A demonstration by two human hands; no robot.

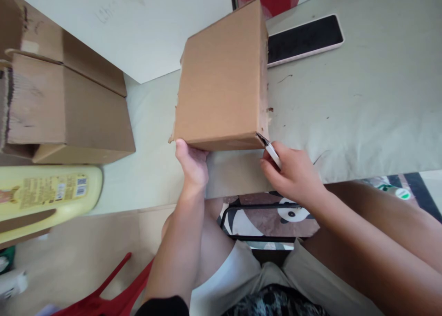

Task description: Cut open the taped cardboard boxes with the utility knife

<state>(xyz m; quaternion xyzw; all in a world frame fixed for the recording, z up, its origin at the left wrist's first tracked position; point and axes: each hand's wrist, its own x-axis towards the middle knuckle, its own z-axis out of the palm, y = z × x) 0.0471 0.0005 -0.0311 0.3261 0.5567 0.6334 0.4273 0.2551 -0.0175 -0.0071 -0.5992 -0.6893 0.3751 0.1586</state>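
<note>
A brown cardboard box (221,85) with torn, ragged edges is tilted over the pale covered surface. My left hand (193,164) grips its near left corner, thumb up at the edge and fingers hidden underneath. Closed around a slim white utility knife (272,155), my right hand (290,171) is at the near right corner. The knife's dark metal tip touches the box edge there; how deep the blade goes, I cannot tell.
A smartphone (305,40) lies behind the box on the right. To the left are more cardboard boxes (93,108) and a yellow jug (69,187). A white panel (138,26) stands at the back. Small scraps dot the pale surface (380,104).
</note>
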